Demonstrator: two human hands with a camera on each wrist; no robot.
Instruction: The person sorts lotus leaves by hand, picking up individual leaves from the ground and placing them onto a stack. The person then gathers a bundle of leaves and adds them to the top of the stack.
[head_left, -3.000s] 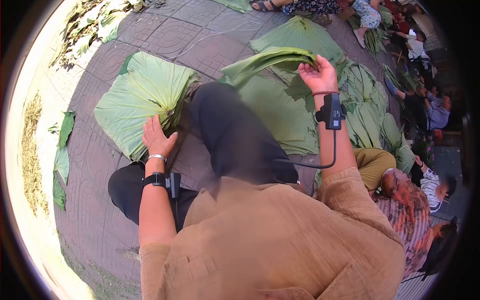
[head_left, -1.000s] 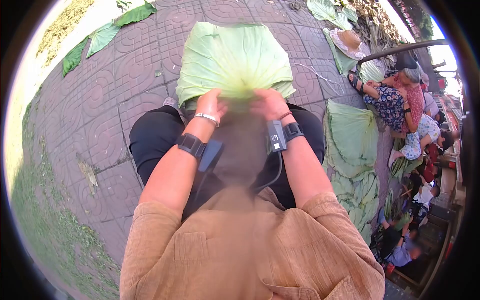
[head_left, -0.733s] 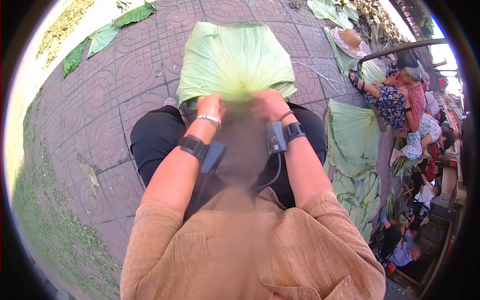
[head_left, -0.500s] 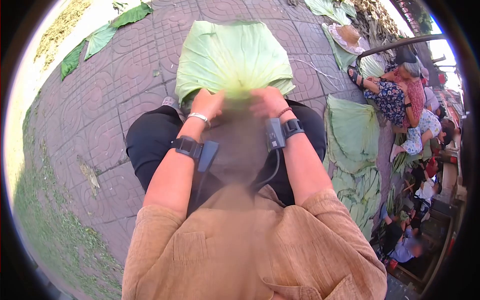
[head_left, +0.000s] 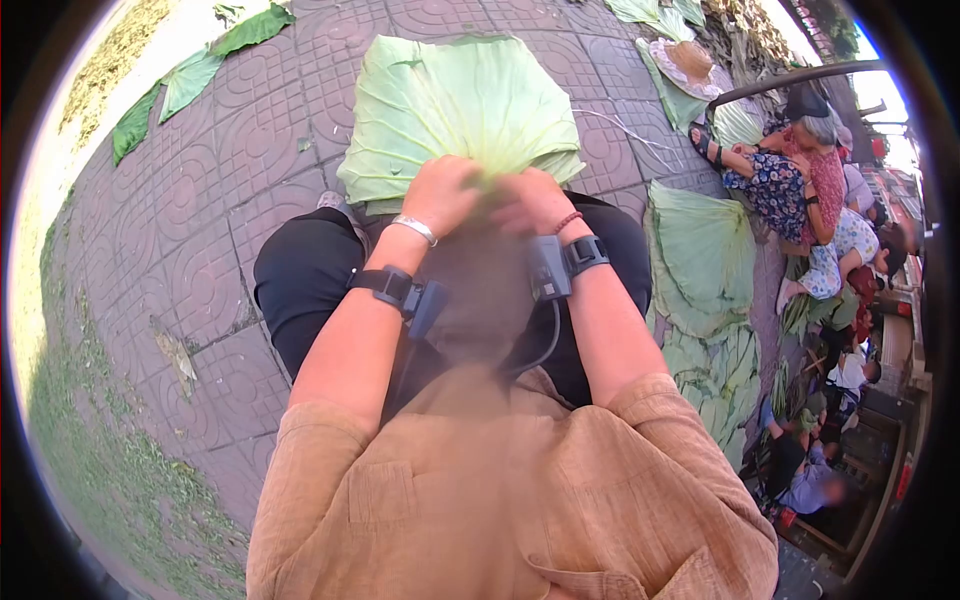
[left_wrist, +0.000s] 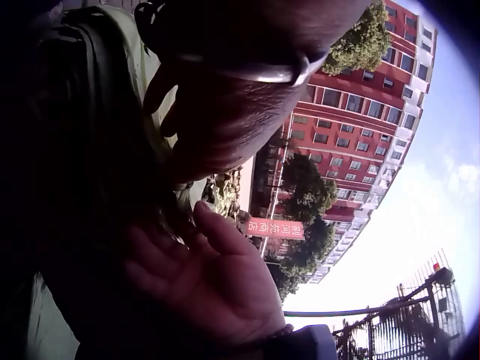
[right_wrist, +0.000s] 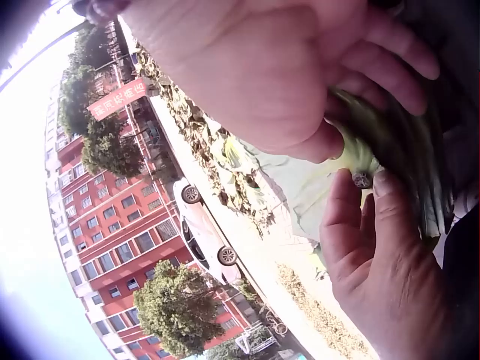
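Large pale green leaves [head_left: 455,105] lie stacked in front of the knees, their veins meeting at the near edge. The left hand [head_left: 441,198] is at that edge; in the right wrist view the left hand [right_wrist: 386,274] pinches the cut stem end [right_wrist: 362,179] between thumb and index finger. Close beside it, the right hand [head_left: 537,203] has its fingers blurred in the head view. The right wrist view shows the right hand [right_wrist: 262,75] with fairly straight fingers over the folded leaf [right_wrist: 416,146] and its thumb near the stem. The leaf's underside is mostly hidden.
More leaves lie on the paving at right [head_left: 703,250], with a crumpled pile [head_left: 710,375] nearer the body. Several people sit along the right side. A straw hat [head_left: 690,62] is at the upper right, and loose leaves [head_left: 190,80] lie at the upper left.
Since three seconds ago, the right hand has come from the right-hand leaves to the stack, now centred before the knees. Over the last half second, the left hand has moved right, toward the veins' meeting point.
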